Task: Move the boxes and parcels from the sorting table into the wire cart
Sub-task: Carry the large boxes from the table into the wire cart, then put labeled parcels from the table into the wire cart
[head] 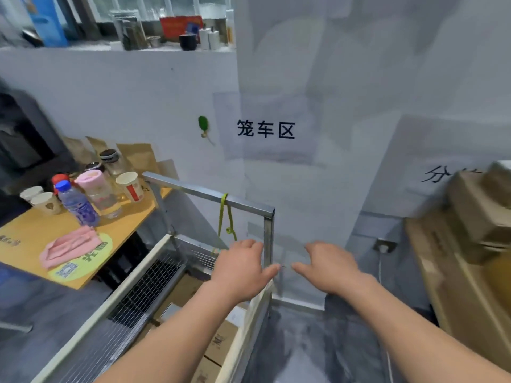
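Both hands (243, 268) (329, 268) empty — palms down, outstretched.

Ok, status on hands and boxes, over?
Left hand, right hand empty, open. Brown cardboard boxes inside wire cart. More stacked on right. Nothing blocking.

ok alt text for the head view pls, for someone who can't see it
Two empty hands, left hand and right hand, reach out open over the far corner of a wire cart with cardboard boxes inside. More boxes are stacked at the right; a wall sign reads 笼车区.
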